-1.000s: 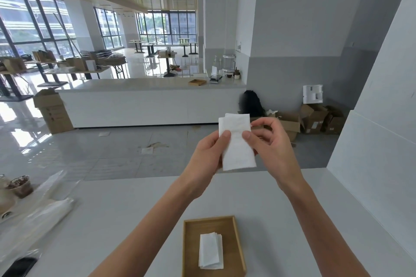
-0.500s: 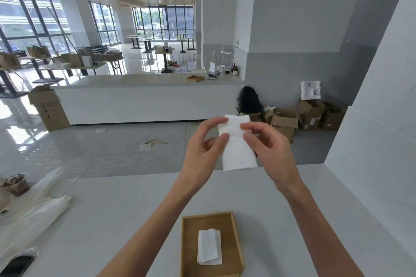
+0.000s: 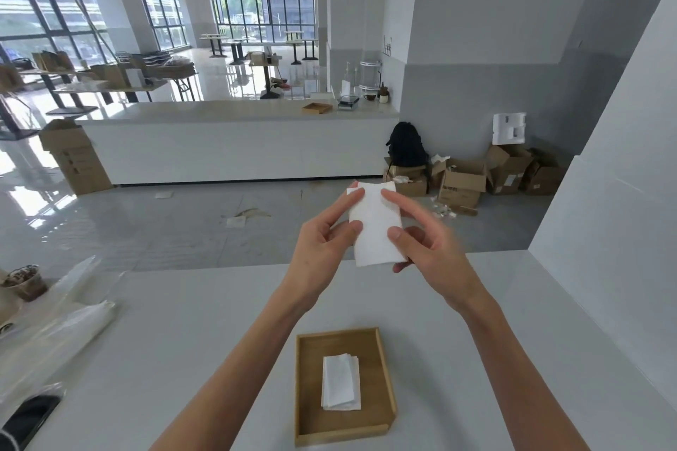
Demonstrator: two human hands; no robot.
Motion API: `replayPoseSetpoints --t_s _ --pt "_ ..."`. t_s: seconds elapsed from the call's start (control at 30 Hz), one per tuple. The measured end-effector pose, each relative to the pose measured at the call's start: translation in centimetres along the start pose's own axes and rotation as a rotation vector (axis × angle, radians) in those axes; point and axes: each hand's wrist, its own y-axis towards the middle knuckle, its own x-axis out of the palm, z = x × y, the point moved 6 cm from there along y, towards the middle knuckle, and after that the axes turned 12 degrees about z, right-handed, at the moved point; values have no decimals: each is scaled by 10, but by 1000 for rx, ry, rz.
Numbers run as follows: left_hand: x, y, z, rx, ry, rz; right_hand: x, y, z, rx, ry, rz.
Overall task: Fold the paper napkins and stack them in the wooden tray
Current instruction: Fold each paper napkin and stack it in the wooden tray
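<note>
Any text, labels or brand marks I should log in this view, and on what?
None can be read.
Cardboard boxes by the far wall: dark print and a white label, too blurred to read.
Cardboard box at the counter's left end: dark marks, too small.
Napkin, wooden tray: no print visible.

The white table (image 3: 205, 326) carried a wooden tray (image 3: 387, 373) near its front edge. At its left lay clear plastic wrapping (image 3: 62, 322), a dessert cup (image 3: 25, 282) and a black phone (image 3: 27, 417).
</note>
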Motion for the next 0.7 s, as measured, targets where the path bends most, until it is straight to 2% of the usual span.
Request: replayPoseSetpoints --t_s 0.2,0.43,0.57,0.7 --pt "-18 -21 -77 -204 108 -1 12 -24 83 214 3 60" --pt "-58 -76 -218 -516 292 32 54 -91 217 551 -135 -91" --pt "-74 -110 -298 -682 376 28 73 -125 289 650 -270 -174" --pt "-75 -126 -358 -718 417 5 84 -137 339 629 -412 -221"
